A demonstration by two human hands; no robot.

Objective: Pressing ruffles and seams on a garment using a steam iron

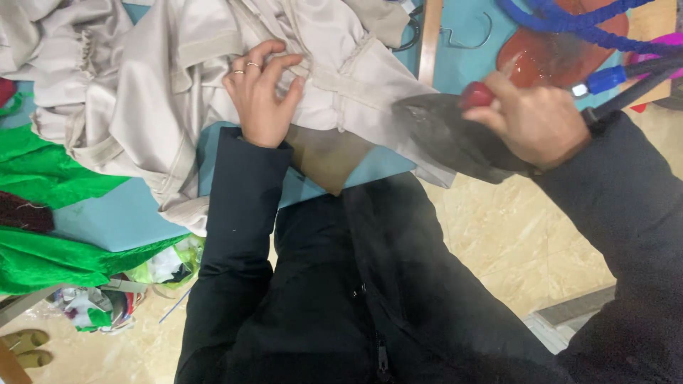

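Observation:
A pale beige satin garment (163,78) lies crumpled over a light blue ironing board (121,213). My left hand (262,92), with two rings on it, presses flat on the garment near the board's front edge, fingers spread. My right hand (537,121) grips the red handle of a dark steam iron (448,135). The iron is tilted, its sole turned toward me, at the garment's right edge over the board's end. A blue hose (569,18) runs from the iron up to the right.
Green fabric (50,213) lies on the board's left side. A red iron rest (562,50) sits on a wooden stand at top right. A metal hanger hook (469,39) lies on the board. Beige tiled floor (512,235) is below right, and clutter and slippers at bottom left.

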